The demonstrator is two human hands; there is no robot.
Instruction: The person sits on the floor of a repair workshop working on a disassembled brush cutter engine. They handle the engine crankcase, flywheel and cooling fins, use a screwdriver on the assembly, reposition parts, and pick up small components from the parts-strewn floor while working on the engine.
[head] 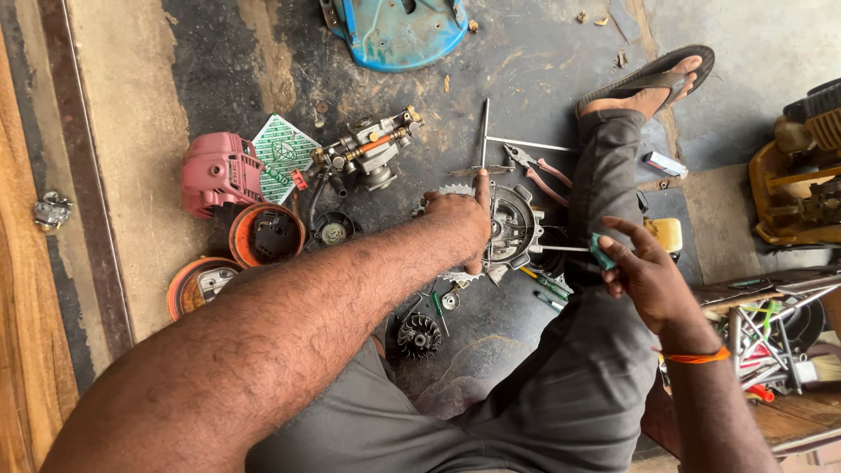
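While the person sits on the dark, stained floor (543, 70), a small grey engine block (512, 226) lies in front of the knees, and everything else can be placed from it. The left hand (457, 219) rests on the block's near-left side, its fingers curled against the metal and the forefinger stretched straight up along the thin steel shaft (483, 133) that rises beyond the block. The right hand (646, 273) is just to the right of the block, its fingers pinching the green handle of a screwdriver (589, 250) while the others spread loosely; the tool's shank points left into the block's side. Beyond the block and slightly right lie red-handled pliers (541, 173). Further left of it sit a carburettor assembly (372, 146), a green-patterned card (284, 154), a red plastic cover (219, 172) and two orange round housings (266, 233). Nearer than the block, by the person's grey trousers, lies a black finned flywheel (419, 335). Well beyond it, at the top edge, is a blue guard (396, 33). The sandalled foot (650, 81) lies beyond and right of the block.
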